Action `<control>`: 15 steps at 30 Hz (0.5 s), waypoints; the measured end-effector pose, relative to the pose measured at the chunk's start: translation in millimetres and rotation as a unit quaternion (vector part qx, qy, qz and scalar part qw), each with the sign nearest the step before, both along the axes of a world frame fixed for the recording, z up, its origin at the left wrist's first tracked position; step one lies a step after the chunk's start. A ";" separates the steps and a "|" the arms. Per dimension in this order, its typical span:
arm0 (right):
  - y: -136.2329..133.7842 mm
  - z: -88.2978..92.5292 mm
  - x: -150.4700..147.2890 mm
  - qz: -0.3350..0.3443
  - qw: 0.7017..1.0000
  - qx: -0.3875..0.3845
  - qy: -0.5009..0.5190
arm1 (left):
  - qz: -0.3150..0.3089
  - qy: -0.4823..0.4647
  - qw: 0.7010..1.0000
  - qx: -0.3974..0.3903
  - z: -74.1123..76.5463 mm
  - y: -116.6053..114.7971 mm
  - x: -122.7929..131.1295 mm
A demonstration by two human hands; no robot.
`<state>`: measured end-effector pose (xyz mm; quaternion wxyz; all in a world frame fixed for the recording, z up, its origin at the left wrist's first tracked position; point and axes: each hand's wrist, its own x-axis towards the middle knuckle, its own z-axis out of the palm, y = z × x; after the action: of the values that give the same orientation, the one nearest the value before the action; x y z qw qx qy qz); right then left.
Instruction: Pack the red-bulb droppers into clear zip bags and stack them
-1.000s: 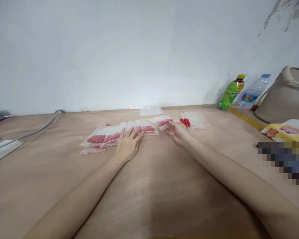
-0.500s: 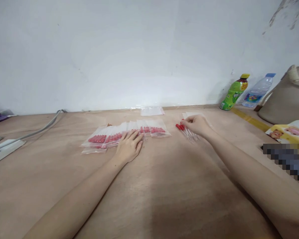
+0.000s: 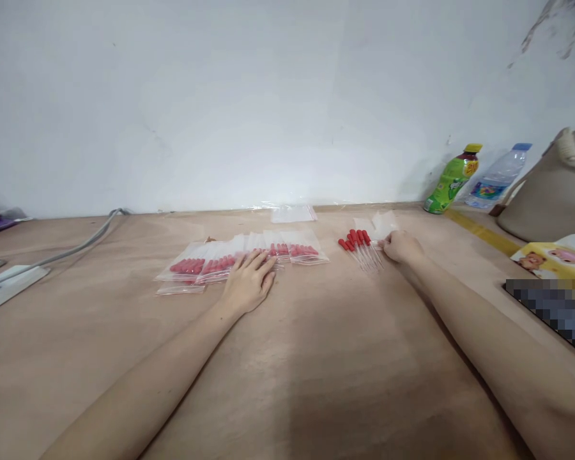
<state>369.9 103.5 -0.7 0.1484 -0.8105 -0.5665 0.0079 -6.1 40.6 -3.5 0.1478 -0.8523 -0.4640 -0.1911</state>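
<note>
– Which edges limit me, counting the clock from my body?
– The white wall (image 3: 268, 96) stands at twelve and closes the far edge of your wooden table (image 3: 249, 396). At two o'clock, a beige bag (image 3: 551, 191) bounds your side. Nearer to one, a clear bottle (image 3: 498, 176) and a green bottle (image 3: 450, 182) are placed by the wall. At ten, a grey cable (image 3: 86, 243) crosses the surface.
– And the room for moving?
– Between your two forearms, the brown wood extends widely from you toward twelve.
– How are my hands?
– Your left hand (image 3: 249, 281) is open and lies flat upon the filled bags (image 3: 215, 262), which spread from its nine o'clock round to its two. Your right hand (image 3: 402, 246) has its fingers curled in, at the edge of the unfilled bags (image 3: 386, 223), on its eleven o'clock side; whether it pinches one, I cannot tell.
– Where are the red-headed sticks (image 3: 357, 239)?
– They lie fanned just beside your right fingertips, at that hand's nine o'clock, their thin stems pointing toward you.
</note>
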 end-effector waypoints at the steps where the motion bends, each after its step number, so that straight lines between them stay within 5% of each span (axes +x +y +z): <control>1: -3.1 3.7 -1.6 -0.016 0.999 0.035 -0.006 | -0.002 -0.002 1.000 -0.001 -0.1 0.0 -0.1; 4: -16.6 18.1 -12.2 -0.050 0.980 0.190 -0.025 | -0.004 -0.010 1.000 0.005 0.0 -0.4 0.6; 7: -40.5 28.4 -40.0 0.136 0.955 0.262 0.011 | -0.014 -0.048 0.998 0.026 1.3 -2.9 2.1; 9: -61.6 28.5 -67.2 0.369 0.906 0.197 0.057 | -0.032 -0.113 0.992 0.045 3.2 -6.5 2.7; 11: -82.2 25.3 -94.2 0.554 0.825 0.082 0.076 | -0.057 -0.207 0.975 0.062 6.4 -11.7 2.3; 15: -100.7 24.6 -120.7 0.692 0.710 -0.046 0.120 | -0.148 -0.310 0.937 0.061 17.6 -25.0 0.6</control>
<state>249.1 2.8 23.9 0.1306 -0.1898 -0.9451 0.2317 -5.5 15.6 14.1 0.0191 -0.7992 -0.3429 -0.4932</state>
